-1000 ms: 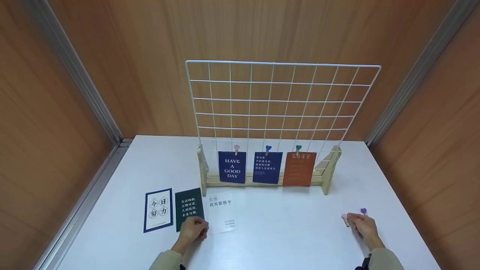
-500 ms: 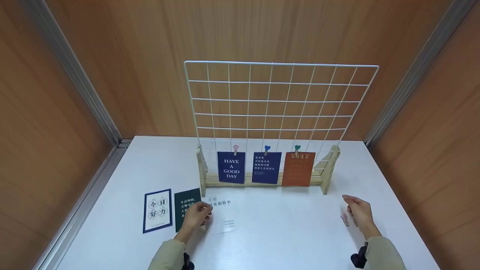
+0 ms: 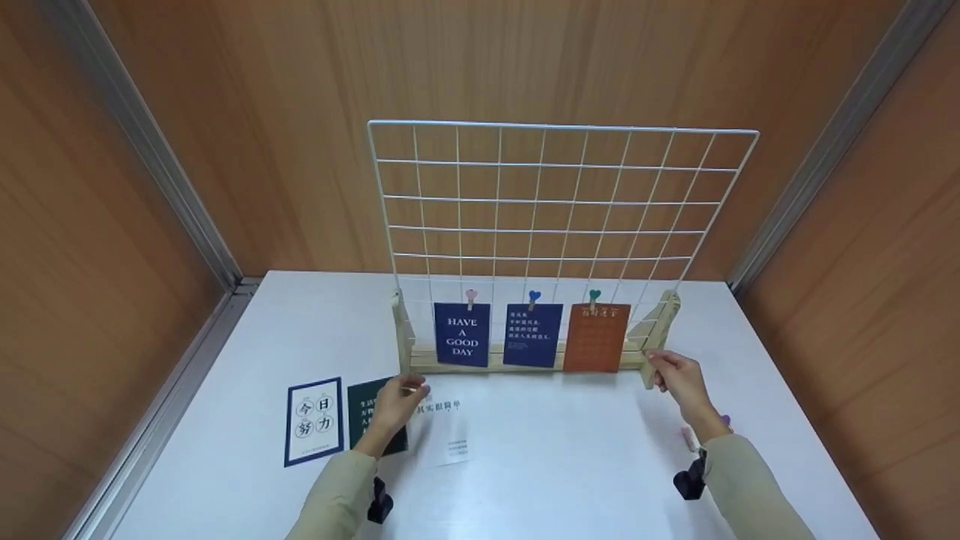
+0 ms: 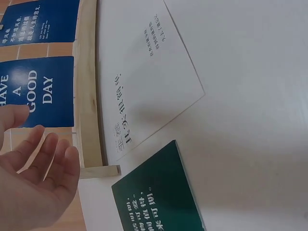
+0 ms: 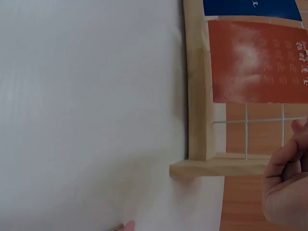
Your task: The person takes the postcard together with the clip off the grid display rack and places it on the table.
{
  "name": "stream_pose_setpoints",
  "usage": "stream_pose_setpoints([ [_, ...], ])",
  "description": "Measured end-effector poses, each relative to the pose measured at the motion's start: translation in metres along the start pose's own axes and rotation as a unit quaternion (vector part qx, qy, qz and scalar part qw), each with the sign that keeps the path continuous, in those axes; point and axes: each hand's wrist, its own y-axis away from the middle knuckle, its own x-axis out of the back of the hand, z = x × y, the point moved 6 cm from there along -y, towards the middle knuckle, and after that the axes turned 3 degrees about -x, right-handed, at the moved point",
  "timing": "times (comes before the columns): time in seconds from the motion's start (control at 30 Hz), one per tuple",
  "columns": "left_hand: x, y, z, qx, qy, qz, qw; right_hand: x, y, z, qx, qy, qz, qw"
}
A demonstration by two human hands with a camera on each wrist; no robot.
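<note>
My left hand [image 3: 397, 409] hovers over the dark green card [image 3: 363, 401] and the edge of the white card [image 3: 442, 431]. Its fingers are loosely bent with a gap to the thumb, and the left wrist view shows nothing between them. At the right foot of the grid stand [image 3: 660, 330] is my right hand [image 3: 681, 379], fingers curled and tips together. In the right wrist view that hand [image 5: 288, 183] is cut off by the frame edge; I cannot tell whether it pinches anything. Left of the green card lies a blue-bordered card [image 3: 313, 421].
A white wire grid [image 3: 540, 163] rises from the stand. Heart clips hold a navy card [image 3: 462, 335], a blue card [image 3: 532, 335] and an orange card [image 3: 596, 337] on it. A pink clip [image 3: 688, 439] and a purple clip [image 3: 725, 420] lie near the right forearm.
My right hand has left the small clips at the right and moved up and leftward to the stand's foot. My left hand has moved slightly away from me, over the green card's upper part.
</note>
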Motion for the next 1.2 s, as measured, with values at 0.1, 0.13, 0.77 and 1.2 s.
stream_pose_setpoints([
  [0.1,0.0,-0.003,0.002,0.001,-0.008,-0.001,1.0,-0.011,-0.001,-0.009,0.009,-0.018,-0.016,1.0],
  [0.13,-0.001,-0.004,0.002,0.003,-0.01,-0.002,0.9999,-0.014,-0.001,-0.011,0.01,-0.02,-0.02,1.0],
  [0.77,-0.009,-0.023,0.017,-0.017,-0.014,0.0,0.9998,-0.072,-0.003,-0.039,0.031,0.007,-0.048,0.998],
  [1.2,-0.012,-0.034,0.022,-0.016,-0.03,0.007,0.9994,-0.124,-0.007,-0.052,0.046,-0.022,-0.085,0.995],
])
